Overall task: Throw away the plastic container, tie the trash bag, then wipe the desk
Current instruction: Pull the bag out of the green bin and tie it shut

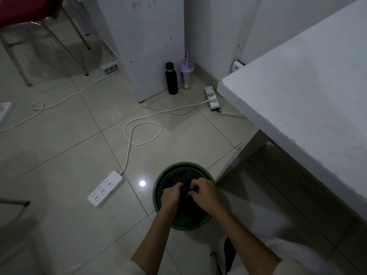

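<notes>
A dim room with pale, glossy floor tiles point(59, 155) that reflect one small spot of light point(142, 183). White walls point(218, 26) meet in a corner. A white desk point(307, 86) stands at right, a red chair point(19, 12) far left.

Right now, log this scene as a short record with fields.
left grip: hand pinching gathered top of black plastic trash bag
right grip: hand pinching the same bag top
bag location: inside round green plastic mesh bin
bin location: on tiled floor beside white desk
nearby: white power strip on floor, left of bin
task stage: tying the bag
</notes>
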